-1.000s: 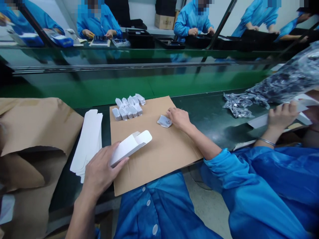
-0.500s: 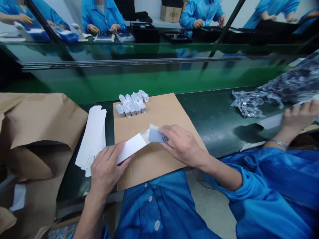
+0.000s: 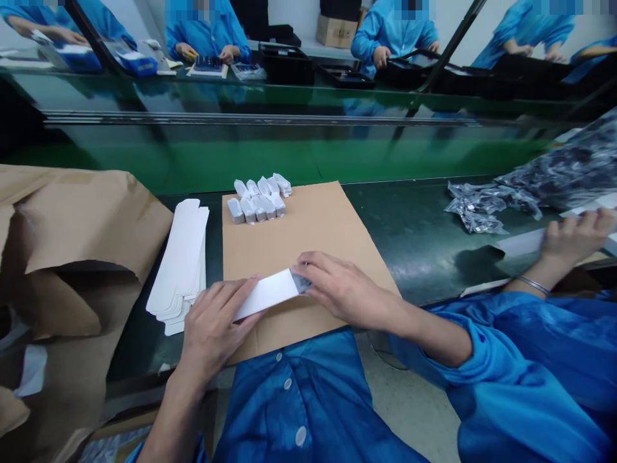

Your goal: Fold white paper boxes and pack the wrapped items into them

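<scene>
My left hand (image 3: 219, 325) is closed around a narrow white carton (image 3: 270, 294), tilted up to the right over a brown cardboard sheet (image 3: 328, 222). At the carton's right end, my right hand (image 3: 342, 286) pinches a small greyish bagged item (image 3: 301, 281). That item is partly inside the carton's mouth, and the fingers hide much of it. Several small white wrapped pieces (image 3: 260, 207) stand in two rows at the sheet's far left corner. A stack of flat white cartons (image 3: 178, 257) lies left of the sheet, near my left hand.
Brown wrapping paper (image 3: 87, 225) bulges at the left. Clear plastic bags (image 3: 482, 206) pile up at the right. A neighbour's hand (image 3: 576, 235) with a bracelet rests by a white carton at right. Beyond the green conveyor (image 3: 308, 151), people in blue work at trays.
My right hand has moved slightly left and down, bringing the bagged item into the carton's open end. My left hand keeps its hold on the carton.
</scene>
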Motion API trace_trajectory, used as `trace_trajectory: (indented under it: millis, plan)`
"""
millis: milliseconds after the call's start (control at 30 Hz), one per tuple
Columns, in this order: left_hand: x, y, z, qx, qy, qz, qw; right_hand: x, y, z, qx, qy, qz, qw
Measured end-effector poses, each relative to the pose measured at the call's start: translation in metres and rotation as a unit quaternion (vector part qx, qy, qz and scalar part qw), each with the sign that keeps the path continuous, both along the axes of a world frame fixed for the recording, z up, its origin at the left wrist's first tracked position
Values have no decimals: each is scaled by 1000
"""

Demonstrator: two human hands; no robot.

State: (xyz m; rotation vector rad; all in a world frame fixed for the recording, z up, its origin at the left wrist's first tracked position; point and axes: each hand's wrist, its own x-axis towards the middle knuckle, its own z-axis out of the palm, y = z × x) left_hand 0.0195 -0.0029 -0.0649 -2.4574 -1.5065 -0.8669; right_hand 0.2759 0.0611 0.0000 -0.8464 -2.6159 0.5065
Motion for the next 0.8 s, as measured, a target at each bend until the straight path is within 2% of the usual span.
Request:
trace_trajectory:
  millis: [100, 200, 333, 433, 500, 533, 600, 667, 733, 800]
  plan:
    - [0, -1, -1, 21, -7, 15, 1000, 2, -10, 3, -59, 66, -18, 996]
    - [9, -3, -5, 47, 2, 43, 998, 1, -18, 2, -152, 169, -82, 970]
    - [39, -8, -7, 58, 23, 47, 997, -15, -25, -11, -266, 169, -113, 942]
    - [56, -7, -1, 59, 2, 52, 997, -10, -15, -11, -275, 205, -185, 921]
    - [49, 2, 6, 44, -23, 66, 997, 17, 5, -2, -241, 193, -223, 925]
    - [38, 8, 9, 28, -36, 100, 994, 39, 20, 3, -218, 175, -237, 930]
    - [6, 22, 13, -37, -54, 230, 971, 92, 55, 13, -193, 122, -264, 937]
    - [-29, 35, 11, -158, -47, 360, 918, 149, 90, 18, -197, 37, -295, 934]
    - [-54, 46, 3, -235, -43, 400, 885, 193, 117, 16, -201, -21, -309, 929]
    - [-66, 51, -5, -246, -52, 407, 878, 215, 132, 11, -150, -64, -302, 939]
